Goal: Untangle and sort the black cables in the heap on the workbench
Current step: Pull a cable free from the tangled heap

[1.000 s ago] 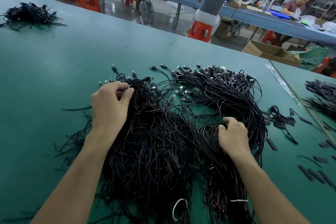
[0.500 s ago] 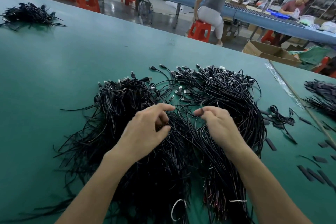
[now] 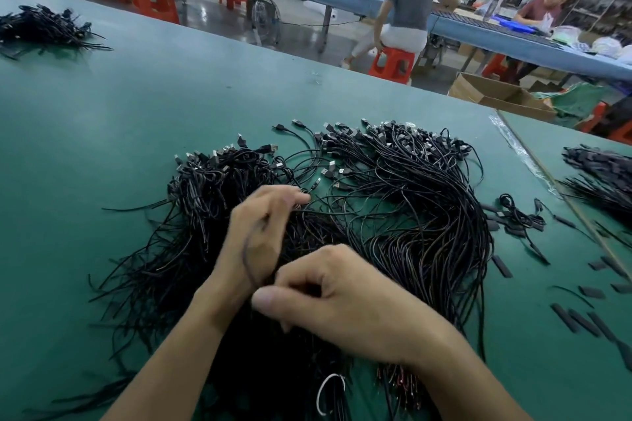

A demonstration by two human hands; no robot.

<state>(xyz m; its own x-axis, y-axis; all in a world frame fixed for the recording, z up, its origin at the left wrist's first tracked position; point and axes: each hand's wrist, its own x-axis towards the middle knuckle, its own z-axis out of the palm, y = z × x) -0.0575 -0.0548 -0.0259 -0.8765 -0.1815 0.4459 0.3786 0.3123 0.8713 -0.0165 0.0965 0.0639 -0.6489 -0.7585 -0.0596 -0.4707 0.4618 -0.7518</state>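
Note:
A big heap of black cables [image 3: 393, 208] with USB plugs at their far ends covers the middle of the green workbench [image 3: 171, 106]. It falls into a left clump [image 3: 205, 195] and a right clump [image 3: 437, 181]. My left hand [image 3: 260, 236] is raised over the heap's middle and pinches one thin black cable [image 3: 325, 212] at its fingertips; the cable loops down across its palm. My right hand [image 3: 342, 301] is nearer me, fingers curled, thumb and forefinger pinching the lower part of that same cable [image 3: 247, 260]. Both hands are motion-blurred.
A smaller bundle of black cables [image 3: 44, 27] lies at the far left. Another pile [image 3: 602, 178] lies on the adjoining bench at right. Short black sleeve pieces [image 3: 578, 318] are scattered at right. Beyond the bench's far edge are red stools, a cardboard box [image 3: 496, 96] and two seated people.
Both hands have left the outer clumps and come together over the heap's middle. The right hand has drawn back toward me, and a single cable is now stretched between the two hands.

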